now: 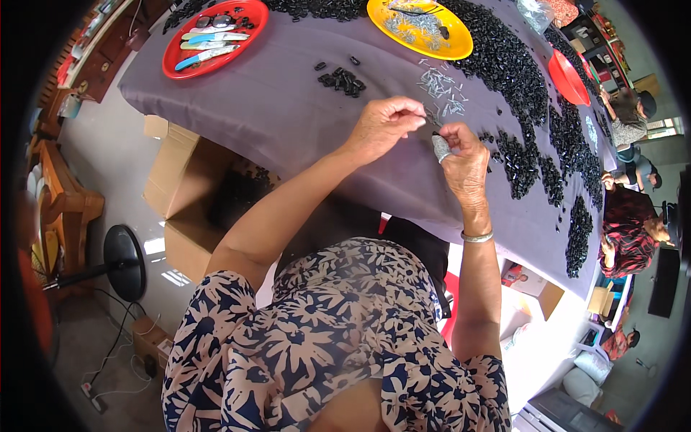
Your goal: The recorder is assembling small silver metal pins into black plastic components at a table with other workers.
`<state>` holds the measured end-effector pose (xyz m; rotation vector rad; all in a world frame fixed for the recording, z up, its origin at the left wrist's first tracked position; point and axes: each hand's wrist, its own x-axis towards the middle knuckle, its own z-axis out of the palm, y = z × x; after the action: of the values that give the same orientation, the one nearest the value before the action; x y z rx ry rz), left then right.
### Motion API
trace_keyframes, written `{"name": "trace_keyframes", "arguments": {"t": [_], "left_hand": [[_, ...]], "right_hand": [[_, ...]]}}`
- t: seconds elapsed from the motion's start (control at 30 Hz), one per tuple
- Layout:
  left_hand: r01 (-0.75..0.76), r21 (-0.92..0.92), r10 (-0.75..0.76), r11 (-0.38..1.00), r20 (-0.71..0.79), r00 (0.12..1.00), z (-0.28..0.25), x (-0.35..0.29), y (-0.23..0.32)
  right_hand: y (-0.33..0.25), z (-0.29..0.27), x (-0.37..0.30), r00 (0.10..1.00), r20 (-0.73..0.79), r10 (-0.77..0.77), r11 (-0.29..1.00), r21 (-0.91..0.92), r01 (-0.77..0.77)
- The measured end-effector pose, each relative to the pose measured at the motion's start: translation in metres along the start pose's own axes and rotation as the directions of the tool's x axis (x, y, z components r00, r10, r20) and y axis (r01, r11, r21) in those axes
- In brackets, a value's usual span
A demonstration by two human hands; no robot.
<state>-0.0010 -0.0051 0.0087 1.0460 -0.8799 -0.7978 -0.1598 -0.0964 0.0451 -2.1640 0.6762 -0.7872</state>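
Note:
Over the near part of the purple-grey tablecloth, my left hand [385,128] is pinched, thumb against forefinger. Whatever lies between these fingertips is too small to make out. Close by on the right, my right hand [466,162] is closed on a small black piece [436,134], its fingertips turned toward the left hand. A whitish wrapping [441,148] covers one of its digits. Just beyond the hands lie loose clear or silvery small pins [443,86]. To the left of them is a small group of short black pieces [342,81].
A red tray [173,61] holds blue and white-handled tools; a yellow tray [461,52] holds more pins. Large heaps of black pieces [504,79] spread along the right, near a red bowl [568,78]. An open cardboard box [173,169] stands below left. Other people [630,230] sit at right.

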Motion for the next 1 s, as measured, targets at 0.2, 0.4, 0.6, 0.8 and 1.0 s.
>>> {"name": "trace_keyframes", "arguments": {"t": [0.2, 0.4, 0.6, 0.8, 1.0], "left_hand": [[-0.155, 0.182, 0.159, 0.971, -0.007, 0.987, -0.007, 0.003, 0.010], [-0.260, 0.777, 0.336, 0.573, 0.067, 0.940, -0.006, -0.003, -0.001], [-0.186, 0.753, 0.403, 0.631, -0.114, 0.908, 0.009, -0.008, 0.014], [-0.166, 0.268, 0.164, 0.949, 0.030, 0.986, 0.015, -0.007, -0.003], [-0.045, 0.267, 0.010, 0.963, 0.132, 0.991, 0.010, -0.008, 0.007]], "right_hand": [[0.014, -0.013, -0.014, 0.993, -0.006, 0.120, 0.916, 0.386, -0.108], [0.006, -0.006, -0.015, 0.980, 0.029, 0.199, 0.762, 0.624, -0.173], [0.003, 0.007, -0.018, 0.947, 0.084, 0.311, 0.625, 0.732, -0.271], [-0.001, 0.018, -0.021, 0.930, 0.063, 0.363, 0.526, 0.810, -0.260], [-0.006, 0.019, -0.027, 0.951, 0.000, 0.310, 0.710, 0.666, -0.231]]}}
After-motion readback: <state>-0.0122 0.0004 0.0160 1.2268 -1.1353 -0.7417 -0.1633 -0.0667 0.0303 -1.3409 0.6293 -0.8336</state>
